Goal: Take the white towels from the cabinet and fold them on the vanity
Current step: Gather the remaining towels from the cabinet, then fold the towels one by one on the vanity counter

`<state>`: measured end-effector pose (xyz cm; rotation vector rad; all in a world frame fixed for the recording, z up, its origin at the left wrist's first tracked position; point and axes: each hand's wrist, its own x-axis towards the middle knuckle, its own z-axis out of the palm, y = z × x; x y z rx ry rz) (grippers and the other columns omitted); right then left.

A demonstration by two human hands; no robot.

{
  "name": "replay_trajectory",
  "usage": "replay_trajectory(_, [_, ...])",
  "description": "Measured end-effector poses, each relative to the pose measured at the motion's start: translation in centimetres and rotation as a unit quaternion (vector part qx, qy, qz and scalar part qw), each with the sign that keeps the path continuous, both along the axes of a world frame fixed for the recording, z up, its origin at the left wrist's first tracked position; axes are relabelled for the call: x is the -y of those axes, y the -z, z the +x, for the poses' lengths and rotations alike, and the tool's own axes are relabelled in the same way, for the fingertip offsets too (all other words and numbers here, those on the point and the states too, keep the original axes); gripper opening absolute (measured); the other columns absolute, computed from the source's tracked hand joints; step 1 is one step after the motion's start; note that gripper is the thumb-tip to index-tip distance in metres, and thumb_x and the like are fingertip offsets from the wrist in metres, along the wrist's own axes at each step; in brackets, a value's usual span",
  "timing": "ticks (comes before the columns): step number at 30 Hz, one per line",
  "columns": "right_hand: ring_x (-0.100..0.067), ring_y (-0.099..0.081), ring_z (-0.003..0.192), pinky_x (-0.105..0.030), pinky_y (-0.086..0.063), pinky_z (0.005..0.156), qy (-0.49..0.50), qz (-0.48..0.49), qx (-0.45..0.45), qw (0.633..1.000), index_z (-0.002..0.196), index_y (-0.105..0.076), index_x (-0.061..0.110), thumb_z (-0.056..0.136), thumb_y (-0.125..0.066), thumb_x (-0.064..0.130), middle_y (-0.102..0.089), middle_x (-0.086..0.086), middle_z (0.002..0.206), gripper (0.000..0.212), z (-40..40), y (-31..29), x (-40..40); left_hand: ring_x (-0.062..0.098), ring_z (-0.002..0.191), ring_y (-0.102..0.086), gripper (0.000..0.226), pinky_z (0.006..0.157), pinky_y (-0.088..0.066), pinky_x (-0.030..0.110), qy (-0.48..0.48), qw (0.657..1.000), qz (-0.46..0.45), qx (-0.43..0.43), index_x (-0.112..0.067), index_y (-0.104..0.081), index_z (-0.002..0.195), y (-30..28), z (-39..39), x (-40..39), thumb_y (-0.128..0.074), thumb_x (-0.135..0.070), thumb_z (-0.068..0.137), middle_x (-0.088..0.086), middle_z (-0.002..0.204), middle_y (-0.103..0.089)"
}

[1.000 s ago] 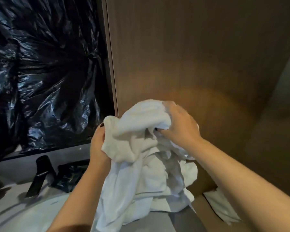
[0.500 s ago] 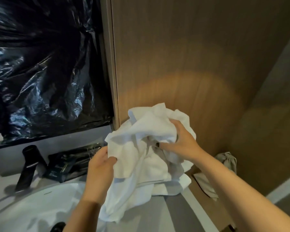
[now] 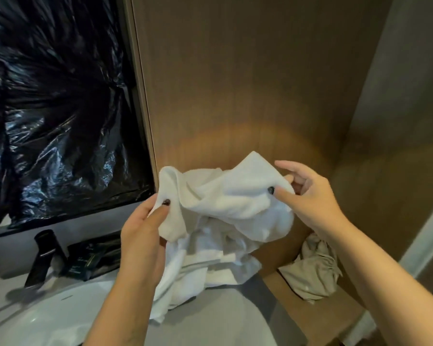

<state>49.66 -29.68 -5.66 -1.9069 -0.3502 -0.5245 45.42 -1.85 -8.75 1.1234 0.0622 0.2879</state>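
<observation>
Ahead of you stands a brown wood-grain wall panel, a warm pool of light low on it. Crinkled black plastic sheeting covers the wall to your left. A pale grey wall rises at right.

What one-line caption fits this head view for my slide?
Both hands, left hand and right hand, pinch a crumpled white towel above the vanity, beside the sink.

The grey bench lies bare in front of the hanging white towel; to the left the basin, black tap and dark packets crowd the back edge; the wood panel closes the rear; a crumpled beige cloth fills the lower shelf at right.
</observation>
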Motion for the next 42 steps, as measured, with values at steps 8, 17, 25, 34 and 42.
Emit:
replay_trajectory(8, [-0.012,-0.058,0.11,-0.028,-0.049,0.095,-0.131,-0.369,-0.031,0.92,0.134,-0.056,0.036,0.089,-0.06,0.016,-0.062,0.005,0.121,0.05,-8.1,3.5,2.9,0.018,0.099,-0.072,0.017,0.079,-0.059,0.033,-0.014,0.998,0.034,0.044,-0.029,-0.077,0.097,-1.0,-6.6,9.2,-0.07,-0.021,0.084,0.0,0.104,-0.076])
replay_trajectory(17, [-0.011,-0.055,0.076,-0.042,-0.05,0.07,-0.088,-0.37,-0.022,0.924,0.095,-0.075,0.025,0.09,-0.064,0.024,-0.054,0.007,0.081,0.012,-14.0,6.7,11.0,0.016,0.098,-0.072,0.014,0.08,-0.058,0.039,-0.139,0.988,0.043,-0.047,-0.038,-0.077,0.094,3.4,-15.1,12.0,-0.073,-0.027,0.086,-0.007,0.103,-0.076])
replay_trajectory(25, [-0.006,-0.057,0.098,-0.018,-0.043,0.078,-0.051,-0.151,-0.061,0.985,0.078,-0.073,0.015,0.085,-0.071,0.006,-0.064,0.005,0.101,0.011,-16.4,9.3,13.5,0.018,0.09,-0.074,0.015,0.07,-0.059,0.034,-0.235,0.963,0.063,-0.118,-0.034,-0.076,0.097,6.8,-20.5,7.4,-0.075,-0.025,0.085,-0.002,0.096,-0.077])
replay_trajectory(34, [-0.01,-0.041,0.053,-0.016,-0.032,0.053,-0.049,-0.109,0.023,0.993,0.053,-0.042,0.017,0.082,-0.067,-0.007,-0.043,-0.001,0.053,0.045,-20.3,9.0,11.9,0.017,0.091,-0.064,0.01,0.082,-0.056,0.045,-0.275,0.914,0.264,-0.14,-0.042,-0.066,0.085,7.7,-20.7,2.9,-0.061,-0.037,0.091,-0.012,0.093,-0.067])
replay_trajectory(42, [-0.012,-0.048,0.055,-0.027,-0.033,0.049,-0.074,-0.38,-0.014,0.922,0.069,-0.042,0.032,0.085,-0.073,0.035,-0.05,0.011,0.061,0.035,-22.2,7.8,9.3,0.016,0.072,-0.058,0.012,0.068,-0.049,0.033,-0.296,0.91,0.252,-0.142,-0.032,-0.068,0.082,9.6,-22.9,-4.8,-0.062,-0.036,0.092,-0.005,0.079,-0.065])
